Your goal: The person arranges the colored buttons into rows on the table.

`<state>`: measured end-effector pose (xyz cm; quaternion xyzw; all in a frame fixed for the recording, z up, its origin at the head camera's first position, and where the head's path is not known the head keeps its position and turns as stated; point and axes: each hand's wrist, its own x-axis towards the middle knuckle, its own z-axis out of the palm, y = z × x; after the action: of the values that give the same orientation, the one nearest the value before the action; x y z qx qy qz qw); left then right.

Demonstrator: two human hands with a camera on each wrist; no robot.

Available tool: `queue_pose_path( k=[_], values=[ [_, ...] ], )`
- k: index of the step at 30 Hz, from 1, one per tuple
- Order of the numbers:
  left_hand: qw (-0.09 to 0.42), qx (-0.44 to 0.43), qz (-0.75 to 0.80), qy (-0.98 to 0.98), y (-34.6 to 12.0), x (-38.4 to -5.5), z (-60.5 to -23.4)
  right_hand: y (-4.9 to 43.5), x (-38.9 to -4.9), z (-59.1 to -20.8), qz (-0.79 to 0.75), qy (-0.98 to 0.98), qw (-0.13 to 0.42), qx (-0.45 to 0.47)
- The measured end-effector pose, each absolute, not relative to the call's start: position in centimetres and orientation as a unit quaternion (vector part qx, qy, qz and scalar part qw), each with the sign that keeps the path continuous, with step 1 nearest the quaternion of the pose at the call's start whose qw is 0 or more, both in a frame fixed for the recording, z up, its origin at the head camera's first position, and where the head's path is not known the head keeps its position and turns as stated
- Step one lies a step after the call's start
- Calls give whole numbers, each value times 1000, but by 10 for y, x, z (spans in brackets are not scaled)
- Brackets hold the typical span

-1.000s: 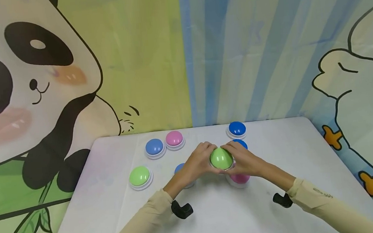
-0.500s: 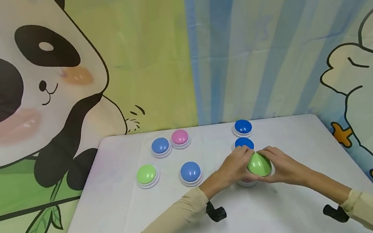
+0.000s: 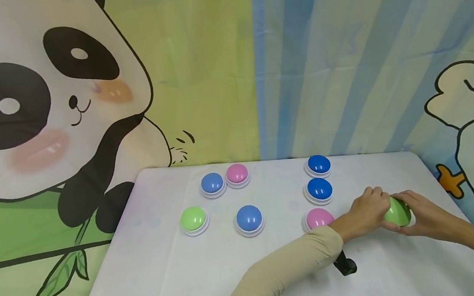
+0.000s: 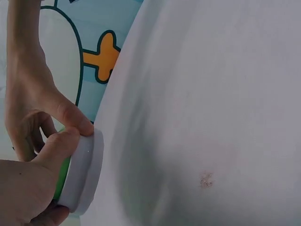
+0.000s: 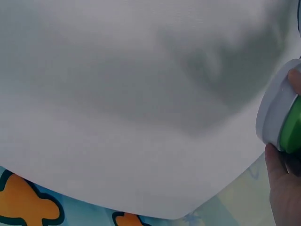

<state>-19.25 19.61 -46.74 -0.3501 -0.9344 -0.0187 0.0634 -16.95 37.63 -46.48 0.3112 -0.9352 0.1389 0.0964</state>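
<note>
A green dome push button [image 3: 398, 212] with a white round base [image 4: 87, 174] is held off the table between both hands. My left hand [image 3: 367, 211] grips its left side, and my right hand [image 3: 428, 216] grips the right. In the left wrist view, thumbs and fingers press on the rim of the base. At the edge of the right wrist view the white base [image 5: 273, 110] shows, tilted, with fingers on it. Just left of my left hand sits a pink button [image 3: 319, 217], partly hidden by that hand and wrist.
On the white table [image 3: 168, 276] stand two dark blue buttons [image 3: 319, 188] at back right. Farther left are a pink button [image 3: 237, 173], two lighter blue buttons [image 3: 249, 218] and another green button [image 3: 193, 218]. Printed cloth walls [image 3: 213, 75] rise behind and at the sides.
Both hands have carried the green button to the right, past the pink one, toward the table's right side. The head view has turned right, and the near blue button has come into full view.
</note>
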Motion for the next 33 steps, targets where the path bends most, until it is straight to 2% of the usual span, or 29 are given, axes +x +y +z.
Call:
queue_pose_path(
  k=[6,11,17,27,33],
  values=[
    [50,-342,-24,-938,205,-192,-478,386,-169,-470,142,-939,65,308],
    [31,-328,-36,-943,206,-189,-488,386,-170,-481,145,-937,59,313],
    [-3,-320,-28,-947,209,-177,-507,384,-162,-503,149,-941,16,304],
    [11,-326,13,-945,213,-175,-515,386,-156,-511,135,-946,20,292],
    [17,-323,20,-946,215,-179,-510,385,-161,-503,122,-955,-38,268]
  ],
)
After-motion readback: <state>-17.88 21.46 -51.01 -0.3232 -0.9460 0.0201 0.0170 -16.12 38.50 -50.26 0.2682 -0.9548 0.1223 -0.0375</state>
